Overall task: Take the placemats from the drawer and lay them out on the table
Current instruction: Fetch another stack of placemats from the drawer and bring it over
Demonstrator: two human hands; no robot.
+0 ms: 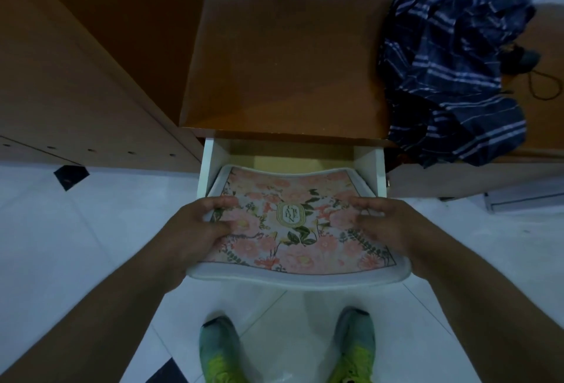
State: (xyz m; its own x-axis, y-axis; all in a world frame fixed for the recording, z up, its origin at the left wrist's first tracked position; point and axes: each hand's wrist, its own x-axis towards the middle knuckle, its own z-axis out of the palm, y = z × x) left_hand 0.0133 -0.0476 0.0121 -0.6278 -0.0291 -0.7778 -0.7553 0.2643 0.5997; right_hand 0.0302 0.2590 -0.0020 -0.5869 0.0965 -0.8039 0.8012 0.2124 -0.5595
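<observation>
Since the floral placemat (293, 224), half out of the open drawer (370, 169), sags between the left hand (201, 230) and right hand (384, 227) pinching its side edges, it looks light and floppy, best gripped there.

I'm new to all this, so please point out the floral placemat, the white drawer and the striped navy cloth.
Floral pink placemat (293, 224), head view: its central oval emblem.
White open drawer (367, 169), head view: its right side wall.
Striped navy cloth (451, 71), head view: the middle of the heap.

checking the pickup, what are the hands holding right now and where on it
Both hands hold the floral placemat by its short side edges: left hand on the left edge, right hand on the right, above the open drawer.
</observation>
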